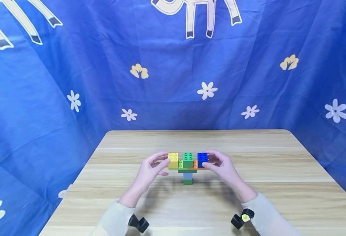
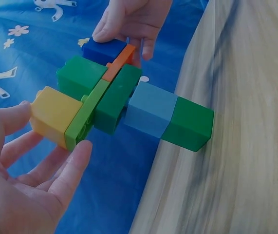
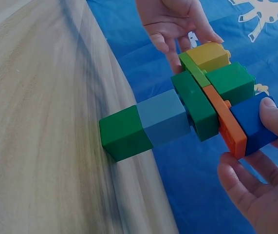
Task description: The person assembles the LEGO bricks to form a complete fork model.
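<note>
A T-shaped toy-brick structure stands upright between both hands. At its foot is a green brick (image 2: 190, 124), with a light blue brick (image 2: 149, 109) stacked on it. A wider dark green brick (image 3: 194, 105) lies across these. Above it, a flat lime green brick (image 2: 87, 114) reaches left and a flat orange brick (image 3: 226, 122) reaches right. A yellow brick (image 1: 173, 160), a green brick (image 1: 188, 160) and a dark blue brick (image 1: 202, 159) form the top row. My left hand (image 1: 152, 167) pinches the yellow brick's end; my right hand (image 1: 221, 165) pinches the dark blue one.
The structure's foot rests on a light wooden table (image 1: 125, 144). Behind and beside the table hangs a blue cloth (image 1: 173, 101) printed with flowers and animals. Both wrists wear small black camera mounts.
</note>
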Demonstrator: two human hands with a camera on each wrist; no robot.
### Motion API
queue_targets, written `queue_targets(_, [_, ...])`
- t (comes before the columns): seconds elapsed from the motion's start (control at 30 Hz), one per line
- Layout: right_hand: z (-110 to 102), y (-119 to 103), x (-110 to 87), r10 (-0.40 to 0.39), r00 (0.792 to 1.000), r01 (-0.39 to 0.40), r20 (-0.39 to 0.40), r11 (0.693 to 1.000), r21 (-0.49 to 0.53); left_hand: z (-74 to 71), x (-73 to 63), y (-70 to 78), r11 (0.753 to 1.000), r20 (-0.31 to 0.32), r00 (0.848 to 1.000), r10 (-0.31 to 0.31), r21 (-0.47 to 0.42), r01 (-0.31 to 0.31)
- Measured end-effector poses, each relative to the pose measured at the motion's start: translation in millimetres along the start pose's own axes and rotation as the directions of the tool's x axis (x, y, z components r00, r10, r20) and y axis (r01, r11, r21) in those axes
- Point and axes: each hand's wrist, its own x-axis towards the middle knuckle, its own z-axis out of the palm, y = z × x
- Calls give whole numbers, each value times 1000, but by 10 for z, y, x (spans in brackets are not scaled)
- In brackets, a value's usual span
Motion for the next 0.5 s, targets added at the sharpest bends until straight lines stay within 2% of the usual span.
queue_targets(0.23, [1,-3,-42,-30,1000,30,-1,999,14,13,-33,-15,1000,2,1000,25,-4,-25])
queue_targets(0.5, [-9,-10,-71,-9,1000,9,8,1000,25,28,-17,-23,1000,19,1000,18,10,-18])
